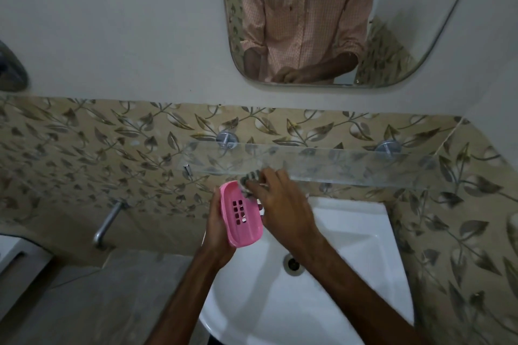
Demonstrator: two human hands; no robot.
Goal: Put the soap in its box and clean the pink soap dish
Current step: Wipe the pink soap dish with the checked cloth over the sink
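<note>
My left hand (217,228) holds the pink soap dish (241,214) above the left rim of the white sink (344,238). The dish is tilted toward me, its slotted inside showing. My right hand (283,204) presses a grey striped scrubber (251,178) against the far end of the dish. Most of the scrubber is hidden under my fingers. No soap or soap box is in view.
A glass shelf (350,165) on two metal brackets runs along the leaf-patterned tiles just above my hands. A metal tap (108,223) sticks out of the wall at the left. The sink drain (293,263) lies below my right wrist. A mirror (336,19) hangs above.
</note>
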